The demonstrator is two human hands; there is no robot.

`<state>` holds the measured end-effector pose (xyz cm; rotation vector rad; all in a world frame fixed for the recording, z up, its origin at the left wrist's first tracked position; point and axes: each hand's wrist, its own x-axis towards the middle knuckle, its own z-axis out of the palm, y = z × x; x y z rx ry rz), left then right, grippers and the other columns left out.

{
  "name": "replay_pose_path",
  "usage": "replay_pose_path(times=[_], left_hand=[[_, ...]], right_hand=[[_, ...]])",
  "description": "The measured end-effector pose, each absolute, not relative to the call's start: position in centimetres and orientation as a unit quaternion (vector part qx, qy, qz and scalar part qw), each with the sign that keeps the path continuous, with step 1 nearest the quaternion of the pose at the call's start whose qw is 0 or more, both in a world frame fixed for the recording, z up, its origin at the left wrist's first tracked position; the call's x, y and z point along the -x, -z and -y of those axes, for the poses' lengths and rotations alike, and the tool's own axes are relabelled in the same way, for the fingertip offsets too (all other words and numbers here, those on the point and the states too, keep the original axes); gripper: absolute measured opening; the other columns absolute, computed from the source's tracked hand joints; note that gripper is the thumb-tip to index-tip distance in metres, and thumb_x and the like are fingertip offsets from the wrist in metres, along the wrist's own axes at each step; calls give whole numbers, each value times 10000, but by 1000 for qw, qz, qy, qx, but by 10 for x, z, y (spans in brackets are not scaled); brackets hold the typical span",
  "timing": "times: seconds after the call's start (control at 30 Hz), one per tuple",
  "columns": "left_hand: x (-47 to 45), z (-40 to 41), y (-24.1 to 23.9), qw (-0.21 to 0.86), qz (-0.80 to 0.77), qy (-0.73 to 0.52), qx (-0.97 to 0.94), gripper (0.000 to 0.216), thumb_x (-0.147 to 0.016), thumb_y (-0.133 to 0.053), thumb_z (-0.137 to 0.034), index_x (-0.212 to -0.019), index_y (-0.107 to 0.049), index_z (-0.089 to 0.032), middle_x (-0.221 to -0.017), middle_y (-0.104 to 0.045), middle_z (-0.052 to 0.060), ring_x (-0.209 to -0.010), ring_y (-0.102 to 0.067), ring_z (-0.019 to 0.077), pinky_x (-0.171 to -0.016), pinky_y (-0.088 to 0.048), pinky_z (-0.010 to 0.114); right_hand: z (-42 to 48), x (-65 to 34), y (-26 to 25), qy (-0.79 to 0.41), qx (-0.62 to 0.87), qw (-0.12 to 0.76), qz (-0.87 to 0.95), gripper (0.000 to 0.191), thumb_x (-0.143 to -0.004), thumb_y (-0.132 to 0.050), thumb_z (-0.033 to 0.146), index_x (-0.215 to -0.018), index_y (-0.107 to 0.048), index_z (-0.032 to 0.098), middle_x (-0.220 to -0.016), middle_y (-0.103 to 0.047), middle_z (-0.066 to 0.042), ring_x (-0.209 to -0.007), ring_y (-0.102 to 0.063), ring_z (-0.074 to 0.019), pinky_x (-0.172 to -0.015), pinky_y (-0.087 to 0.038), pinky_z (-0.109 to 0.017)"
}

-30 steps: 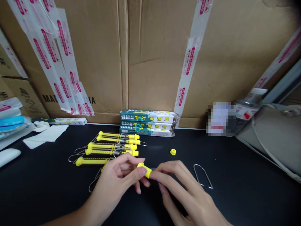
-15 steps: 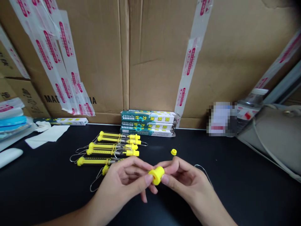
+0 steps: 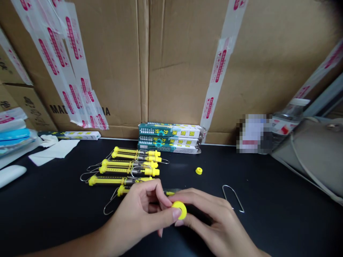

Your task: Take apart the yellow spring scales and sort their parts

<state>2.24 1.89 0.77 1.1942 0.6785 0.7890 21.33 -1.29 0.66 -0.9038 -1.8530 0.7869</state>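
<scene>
My left hand (image 3: 142,210) pinches a yellow flanged plastic cap (image 3: 182,210) between thumb and fingers, its round end turned toward me. From the other side, my right hand (image 3: 214,214) also grips the cap, and its fingers partly hide it. Several yellow spring scales (image 3: 118,172) with wire hooks lie side by side on the black table, left of centre. The nearest one passes partly behind my left hand. Beyond my hands sits a small yellow ring-shaped piece (image 3: 198,171). A loose bent wire hook (image 3: 236,195) lies beside my right hand.
Printed narrow boxes (image 3: 168,138) are stacked against a large taped carton (image 3: 120,71). At the right stand a plastic bottle (image 3: 288,117) and a grey bag (image 3: 318,150). White paper (image 3: 55,151) and a plastic-wrapped packet (image 3: 13,139) lie at the left.
The yellow cap has turned so its round end faces me, and has moved slightly lower. My right hand has shifted closer round it, uncovering more of the loose wire hook.
</scene>
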Motion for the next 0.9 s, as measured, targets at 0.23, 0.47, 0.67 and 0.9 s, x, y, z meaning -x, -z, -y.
replay_pose_path(times=[0.23,0.47,0.67,0.9], left_hand=[[-25,-19,-11,685,-327,-350,-549,376,-770,-819,-428,-792,-542,-175,-651,-587,-43,-526,-542,83,-442,-460,154],[-21,-11,-15,625,-351,-302,-629,368,-868,-676,-508,-796,-514,-186,-671,-565,-22,-555,-525,94,-465,-425,156],[-22,-12,-14,616,-358,-303,-633,350,-889,-639,-506,-805,-502,-195,-668,-565,-21,-553,-518,100,-464,-416,162],[-23,-14,-11,614,-361,-305,-632,324,-893,-643,-478,-797,-498,-204,-646,-565,-30,-544,-510,102,-456,-407,160]], right_hand=[[13,-219,-2,-200,391,459,773,267,-909,-705,160,-1158,-682,251,-941,-772,5,-779,-740,-127,-742,-584,-167],[5,-227,-4,-155,452,430,766,219,-934,-649,208,-1148,-663,252,-924,-769,9,-760,-736,-147,-714,-598,-216],[-21,-250,-6,-58,506,396,764,262,-983,-559,304,-1202,-669,210,-963,-783,-57,-775,-738,-194,-712,-613,-296],[-55,-299,-3,-7,559,374,740,203,-962,-569,305,-1036,-723,195,-1025,-769,-106,-886,-736,-271,-754,-582,-371]])
